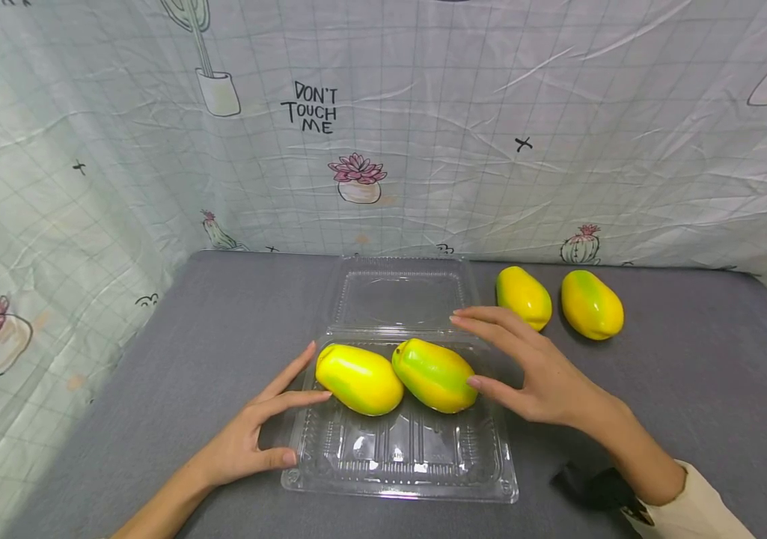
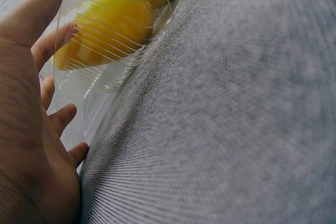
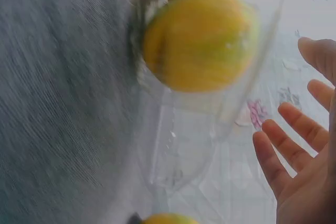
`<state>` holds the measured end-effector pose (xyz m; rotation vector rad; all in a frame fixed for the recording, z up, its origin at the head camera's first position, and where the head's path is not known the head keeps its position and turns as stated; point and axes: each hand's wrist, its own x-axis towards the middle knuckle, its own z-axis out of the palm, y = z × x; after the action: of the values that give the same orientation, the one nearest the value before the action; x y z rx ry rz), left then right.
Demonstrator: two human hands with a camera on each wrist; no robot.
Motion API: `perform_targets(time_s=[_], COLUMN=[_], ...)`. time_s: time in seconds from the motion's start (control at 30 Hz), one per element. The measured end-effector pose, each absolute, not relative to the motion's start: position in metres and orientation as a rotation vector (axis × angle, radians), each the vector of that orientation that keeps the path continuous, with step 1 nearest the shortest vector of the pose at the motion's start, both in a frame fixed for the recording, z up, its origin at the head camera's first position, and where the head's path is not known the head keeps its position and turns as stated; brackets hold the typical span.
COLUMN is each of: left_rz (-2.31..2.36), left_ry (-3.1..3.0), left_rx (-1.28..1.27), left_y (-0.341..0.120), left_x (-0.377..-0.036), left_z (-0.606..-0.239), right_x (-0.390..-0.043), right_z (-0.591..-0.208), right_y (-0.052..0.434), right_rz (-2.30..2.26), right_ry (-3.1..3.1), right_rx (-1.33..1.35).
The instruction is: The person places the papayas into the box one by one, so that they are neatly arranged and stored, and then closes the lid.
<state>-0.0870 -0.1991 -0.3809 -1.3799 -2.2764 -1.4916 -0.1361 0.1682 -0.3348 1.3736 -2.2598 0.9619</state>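
A clear plastic clamshell container (image 1: pixel 396 479) lies opened on the grey cloth, its lid (image 1: pixel 399 299) folded back toward the wall. Two yellow-green mangoes rest side by side in its far half: the left mango (image 1: pixel 359 380) and the right mango (image 1: pixel 435 378). My left hand (image 1: pixel 255 427) is at the container's left edge with spread fingers, the thumb at the side wall and one fingertip close to the left mango. Above the container's right side is my right hand (image 1: pixel 538 367), fingers extended; the right wrist view shows its palm (image 3: pixel 310 192) apart from the mango.
Two more mangoes lie on the cloth at the back right, one mango (image 1: pixel 524 298) beside the lid and another mango (image 1: pixel 592 305) farther right. A printed curtain (image 1: pixel 423 135) hangs behind the table. A black strap (image 1: pixel 592 486) lies by the right sleeve.
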Motion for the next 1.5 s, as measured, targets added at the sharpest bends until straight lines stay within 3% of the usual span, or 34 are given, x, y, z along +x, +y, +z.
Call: perform_targets(time_s=[0.37, 0.9, 1.5], left_rz=[-1.502, -1.515, -1.497], left_ry=[-2.298, -2.305, -2.308], left_rx=[-1.364, -1.357, -1.357], left_y=[-0.201, -0.198, -0.2], left_x=[-0.087, -0.085, -0.087], left_z=[-0.384, -0.375, -0.381], right_x=[-0.137, -0.147, -0.162], right_z=[-0.314, -0.335, -0.346], right_y=[0.177, 0.241, 0.278], right_rz=[0.992, 0.853, 0.749], right_ry=[-2.186, -2.408, -2.528], right_rx=[1.268, 0.962, 0.67])
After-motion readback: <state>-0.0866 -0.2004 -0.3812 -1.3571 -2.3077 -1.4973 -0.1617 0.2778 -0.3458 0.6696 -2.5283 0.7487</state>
